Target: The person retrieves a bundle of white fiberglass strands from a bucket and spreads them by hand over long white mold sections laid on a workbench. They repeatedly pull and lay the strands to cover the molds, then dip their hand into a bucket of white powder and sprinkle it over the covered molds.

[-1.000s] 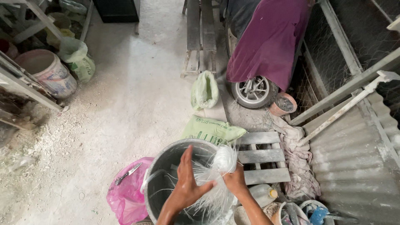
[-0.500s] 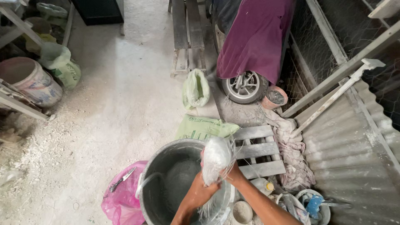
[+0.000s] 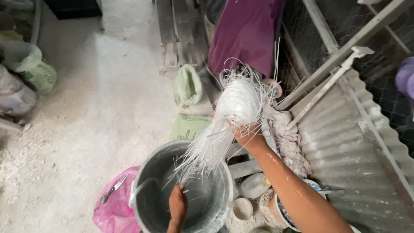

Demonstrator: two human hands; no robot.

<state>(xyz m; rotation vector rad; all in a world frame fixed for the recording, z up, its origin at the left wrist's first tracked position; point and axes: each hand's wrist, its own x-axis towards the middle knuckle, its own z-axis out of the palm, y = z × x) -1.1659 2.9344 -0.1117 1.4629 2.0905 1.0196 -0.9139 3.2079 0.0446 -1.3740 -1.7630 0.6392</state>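
From the head camera I look down on a dusty white floor (image 3: pixel 95 112). My right hand (image 3: pixel 246 134) is raised above the bucket (image 3: pixel 148 196) and closed tight around a thick bundle of white strands (image 3: pixel 239 101), gripping it from beneath. The bundle fans out above the fist, and its long loose ends trail down to the left into the bucket's mouth. My right forearm looks wet. My left hand (image 3: pixel 177 206) is low inside the bucket, fingers together and pointing up toward the hanging ends; I cannot tell whether it is pinching any strands or just resting near them.

The grey metal bucket stands on the floor with a pink plastic bag (image 3: pixel 113 211) touching its left side, and a knife (image 3: pixel 113 189) lies on the bag. Just beyond the bucket are a green sack (image 3: pixel 188 126) lying flat and a second sack (image 3: pixel 187 85) standing open. A purple cloth (image 3: pixel 246 34) hangs further back. To the right are a crumpled rag (image 3: pixel 289 140) and a corrugated metal sheet (image 3: pixel 358 146).
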